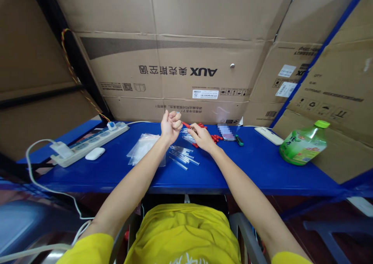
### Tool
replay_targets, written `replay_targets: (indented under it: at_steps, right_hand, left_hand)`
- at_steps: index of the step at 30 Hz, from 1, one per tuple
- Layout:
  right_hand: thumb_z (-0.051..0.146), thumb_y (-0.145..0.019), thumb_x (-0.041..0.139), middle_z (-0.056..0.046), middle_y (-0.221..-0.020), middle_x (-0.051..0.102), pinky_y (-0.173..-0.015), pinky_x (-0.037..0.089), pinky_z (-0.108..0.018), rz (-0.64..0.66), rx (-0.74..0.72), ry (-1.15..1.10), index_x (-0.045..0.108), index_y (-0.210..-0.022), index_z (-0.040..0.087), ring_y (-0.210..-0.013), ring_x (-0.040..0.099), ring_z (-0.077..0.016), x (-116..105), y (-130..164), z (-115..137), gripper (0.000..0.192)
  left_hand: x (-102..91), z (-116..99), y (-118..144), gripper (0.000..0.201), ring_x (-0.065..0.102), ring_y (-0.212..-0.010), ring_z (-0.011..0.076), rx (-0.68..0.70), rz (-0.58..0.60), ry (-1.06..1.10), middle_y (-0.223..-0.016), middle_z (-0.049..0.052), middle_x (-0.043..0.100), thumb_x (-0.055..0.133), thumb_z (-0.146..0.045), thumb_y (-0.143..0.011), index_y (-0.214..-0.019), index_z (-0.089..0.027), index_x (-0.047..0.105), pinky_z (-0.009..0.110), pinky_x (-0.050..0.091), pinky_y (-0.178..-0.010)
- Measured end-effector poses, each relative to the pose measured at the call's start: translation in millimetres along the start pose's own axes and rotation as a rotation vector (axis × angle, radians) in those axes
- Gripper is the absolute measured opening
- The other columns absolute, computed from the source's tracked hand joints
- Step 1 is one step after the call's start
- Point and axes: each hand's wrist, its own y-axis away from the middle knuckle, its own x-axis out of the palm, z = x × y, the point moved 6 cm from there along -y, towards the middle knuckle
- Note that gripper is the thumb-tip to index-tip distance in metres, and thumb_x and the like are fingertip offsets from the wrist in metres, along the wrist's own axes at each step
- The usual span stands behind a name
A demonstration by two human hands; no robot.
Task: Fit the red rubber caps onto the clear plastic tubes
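Pinching red-capped tube (185, 124) btwn fingers, left hand (170, 125), right hand (201, 136)

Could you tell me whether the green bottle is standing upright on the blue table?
No, the green bottle lies tilted on its side at the blue table's right end, against the cardboard.

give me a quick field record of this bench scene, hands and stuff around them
left hand: raised, fingers curled, seems to hold a clear tube; grip unclear
right hand: on the table, pinching a red cap
clear tubes: loose pile between the hands
red caps: scattered beyond the right hand
plastic bags: flat, left of the tubes
power strip: far left
green bottle: lying at right
table: blue
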Motion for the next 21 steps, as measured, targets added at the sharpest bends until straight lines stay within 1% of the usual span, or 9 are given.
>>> replay_targets:
  at_steps: [4,7,13,17,21]
  right_hand:
    - [0.051,-0.108,0.035,0.002,-0.070,0.059,-0.066,0.034,-0.026,-0.026,-0.016,0.058,0.057,-0.095,0.025,-0.066,0.057,-0.0167,1.7,0.8,3.9,0.037]
    - [0.050,-0.107,0.035,0.002,-0.069,0.057,-0.066,0.033,-0.026,-0.058,-0.051,0.072,0.053,-0.088,0.025,-0.066,0.055,-0.0165,0.0,1.2,5.7,0.037]
    - [0.051,-0.106,0.036,0.002,-0.065,0.052,-0.065,0.032,-0.026,-0.066,-0.039,0.077,0.048,-0.078,0.024,-0.064,0.050,-0.0149,-3.2,0.5,9.0,0.041]
    - [0.049,-0.106,0.037,0.003,-0.062,0.049,-0.064,0.030,-0.027,-0.098,-0.053,0.064,0.046,-0.075,0.024,-0.060,0.047,-0.0140,-5.9,0.4,13.6,0.040]
    - [0.051,-0.105,0.037,0.003,-0.062,0.048,-0.064,0.029,-0.027,-0.106,-0.034,0.064,0.044,-0.074,0.024,-0.060,0.046,-0.0139,-7.0,0.3,13.6,0.041]
  left_hand:
    - [3.9,8.7,2.4,0.045,0.016,-0.035,0.0045,-0.044,0.038,0.018,-0.059,-0.009,0.029,0.038,-0.046,-0.110,-0.074,-0.022,0.028,0.022,0.016,-0.037]
    - [5.6,12.4,3.2,0.044,0.016,-0.034,0.0040,-0.062,0.059,0.019,-0.058,-0.009,0.029,0.037,-0.044,-0.111,-0.074,-0.022,0.028,0.022,0.015,-0.037]
    - [6.7,11.6,3.7,0.047,0.015,-0.034,0.0030,-0.052,0.014,0.021,-0.058,-0.010,0.027,0.045,-0.047,-0.108,-0.073,-0.022,0.027,0.021,0.014,-0.037]
    - [8.2,10.1,3.1,0.046,0.016,-0.033,0.0029,-0.032,0.003,0.045,-0.057,-0.009,0.027,0.043,-0.047,-0.109,-0.073,-0.021,0.028,0.021,0.012,-0.037]
    - [8.3,9.9,2.4,0.047,0.014,-0.033,0.0031,-0.020,-0.010,0.032,-0.056,-0.009,0.026,0.041,-0.047,-0.109,-0.073,-0.021,0.028,0.021,0.012,-0.037]
